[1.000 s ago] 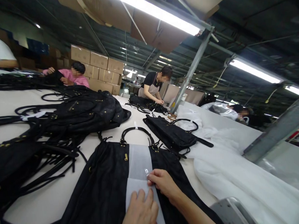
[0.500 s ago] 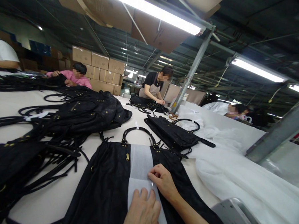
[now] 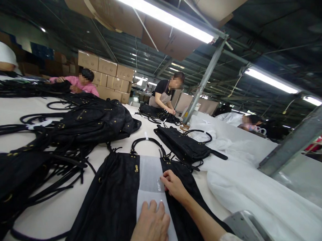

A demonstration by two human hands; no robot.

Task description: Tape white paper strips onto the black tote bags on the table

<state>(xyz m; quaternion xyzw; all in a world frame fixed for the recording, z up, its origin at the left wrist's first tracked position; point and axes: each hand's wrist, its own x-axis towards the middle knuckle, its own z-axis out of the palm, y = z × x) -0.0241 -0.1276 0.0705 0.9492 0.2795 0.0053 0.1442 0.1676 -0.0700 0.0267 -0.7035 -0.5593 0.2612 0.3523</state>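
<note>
A black handbag (image 3: 113, 195) lies flat in front of me, its handle (image 3: 148, 140) pointing away. Down its middle runs a strip of white wrapping sheet (image 3: 150, 167), with one layer overlapping another. My left hand (image 3: 152, 221) rests on the lower layer with fingers spread and pressed flat. At the sheet's right edge, my right hand (image 3: 173, 184) pinches thumb to fingers. A shiny, see-through piece of clear tape (image 3: 159, 185) reaches from its fingertips onto the sheet, near the overlap.
Black bags (image 3: 96, 120) with straps are heaped on the left. Another black bag (image 3: 186, 144) lies beyond the handle. White sheeting (image 3: 251, 195) spreads at right, near a grey metal device (image 3: 244, 224) and a slanted post (image 3: 287, 153). Co-workers stand farther off; one (image 3: 166, 93) bends over bags.
My right hand has moved slightly up and right, off the sheet's middle to its edge, and more clear tape shows. My left hand stays pressed on the sheet. The view has shifted a little.
</note>
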